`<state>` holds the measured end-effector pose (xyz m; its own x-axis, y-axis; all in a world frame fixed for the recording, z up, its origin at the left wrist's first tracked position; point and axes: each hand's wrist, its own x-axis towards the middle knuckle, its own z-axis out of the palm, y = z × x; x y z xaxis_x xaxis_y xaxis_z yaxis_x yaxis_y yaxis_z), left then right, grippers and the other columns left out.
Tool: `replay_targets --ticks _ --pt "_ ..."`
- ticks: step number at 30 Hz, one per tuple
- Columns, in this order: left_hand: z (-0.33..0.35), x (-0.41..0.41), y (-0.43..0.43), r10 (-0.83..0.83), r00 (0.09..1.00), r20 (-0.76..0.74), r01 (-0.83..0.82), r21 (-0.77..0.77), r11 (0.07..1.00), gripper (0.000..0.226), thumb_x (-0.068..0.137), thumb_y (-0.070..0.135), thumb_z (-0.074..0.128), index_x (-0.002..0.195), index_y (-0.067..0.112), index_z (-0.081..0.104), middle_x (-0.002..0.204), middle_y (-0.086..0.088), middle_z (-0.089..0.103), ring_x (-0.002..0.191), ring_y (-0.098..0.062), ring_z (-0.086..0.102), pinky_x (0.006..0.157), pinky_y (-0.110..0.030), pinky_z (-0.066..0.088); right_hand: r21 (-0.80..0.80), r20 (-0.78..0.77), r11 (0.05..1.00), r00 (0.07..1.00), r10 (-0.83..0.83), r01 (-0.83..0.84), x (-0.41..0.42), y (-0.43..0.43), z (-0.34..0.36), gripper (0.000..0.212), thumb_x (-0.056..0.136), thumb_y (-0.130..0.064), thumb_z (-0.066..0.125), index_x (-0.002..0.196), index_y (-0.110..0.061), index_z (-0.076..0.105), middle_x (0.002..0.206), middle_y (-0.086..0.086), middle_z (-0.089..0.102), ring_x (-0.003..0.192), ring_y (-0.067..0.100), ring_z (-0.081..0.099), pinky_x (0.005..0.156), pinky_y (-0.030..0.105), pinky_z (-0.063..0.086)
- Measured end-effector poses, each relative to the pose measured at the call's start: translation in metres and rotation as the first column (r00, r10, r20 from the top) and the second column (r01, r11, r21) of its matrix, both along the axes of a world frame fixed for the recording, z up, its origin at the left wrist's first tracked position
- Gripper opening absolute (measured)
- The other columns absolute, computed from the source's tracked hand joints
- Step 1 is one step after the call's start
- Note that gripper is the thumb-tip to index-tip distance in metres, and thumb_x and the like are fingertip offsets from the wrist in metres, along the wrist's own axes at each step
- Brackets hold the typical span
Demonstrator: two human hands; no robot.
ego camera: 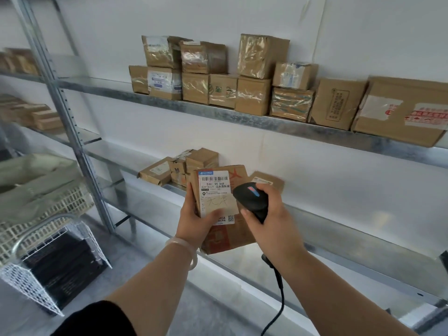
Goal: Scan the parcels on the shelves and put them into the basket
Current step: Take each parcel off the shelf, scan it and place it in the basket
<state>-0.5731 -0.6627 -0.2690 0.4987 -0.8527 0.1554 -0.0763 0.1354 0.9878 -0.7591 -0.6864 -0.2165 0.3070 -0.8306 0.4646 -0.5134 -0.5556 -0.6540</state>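
My left hand point(195, 220) grips a brown cardboard parcel point(228, 235) from its left side, thumb across the white shipping label point(214, 190), label facing me. My right hand point(271, 212) holds a black barcode scanner point(251, 198) with its head pointed at that label, close to the parcel's right edge; a black cable hangs from it. Both are held in front of the middle shelf point(339, 229). A pale plastic basket point(48, 202) sits at the left on a cart.
Several taped cardboard parcels point(254, 76) line the upper shelf point(169, 100). A few small parcels point(184, 166) lie on the middle shelf behind my hands. A metal upright point(72, 132) separates another shelf bay at left. A white wire crate point(55, 270) stands below the basket.
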Motion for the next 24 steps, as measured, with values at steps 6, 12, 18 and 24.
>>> replay_targets --ticks 6,12,18,24 --pt "-0.001 0.081 0.018 0.090 0.994 -0.066 -0.091 -0.012 0.996 0.096 0.068 0.023 0.081 0.140 0.061 0.030 0.111 0.024 0.070 0.104 -0.005 0.069 0.080 -0.028 0.059 0.016 0.014 0.998 0.998 0.060 -0.060 0.070 -0.008 -0.005 0.054 0.087 -0.036 0.070 0.128 -0.047 0.035 0.108 -0.021 0.053 0.097 0.012 0.062 0.080 0.032 0.056" --pt "0.002 0.192 0.047 0.175 0.982 -0.073 -0.179 -0.049 0.983 0.092 0.080 0.005 0.078 0.125 0.070 0.033 0.113 0.017 0.072 0.103 -0.008 0.070 0.073 -0.023 0.058 0.103 0.061 0.978 0.983 0.175 -0.181 0.191 -0.010 -0.008 0.054 0.087 -0.038 0.069 0.130 -0.043 0.038 0.114 -0.014 0.061 0.098 0.013 0.064 0.083 0.034 0.055" --pt "0.009 0.313 0.090 0.281 0.955 -0.096 -0.284 -0.014 0.959 0.097 0.080 0.007 0.080 0.138 0.060 0.024 0.116 0.015 0.069 0.111 -0.014 0.066 0.092 -0.039 0.056 0.115 0.112 0.941 0.945 0.307 -0.319 0.326 0.003 -0.010 0.052 0.086 -0.038 0.070 0.131 -0.039 0.042 0.111 -0.017 0.057 0.089 -0.001 0.055 0.064 0.003 0.039" --pt "0.018 0.413 0.134 0.376 0.916 -0.143 -0.373 0.051 0.927 0.112 0.076 0.015 0.084 0.154 0.048 0.011 0.131 0.004 0.062 0.118 -0.024 0.063 0.102 -0.052 0.050 0.180 0.143 0.863 0.880 0.452 -0.472 0.436 0.022 -0.008 0.051 0.088 -0.038 0.068 0.130 -0.044 0.039 0.111 -0.018 0.055 0.096 0.009 0.058 0.078 0.024 0.048"
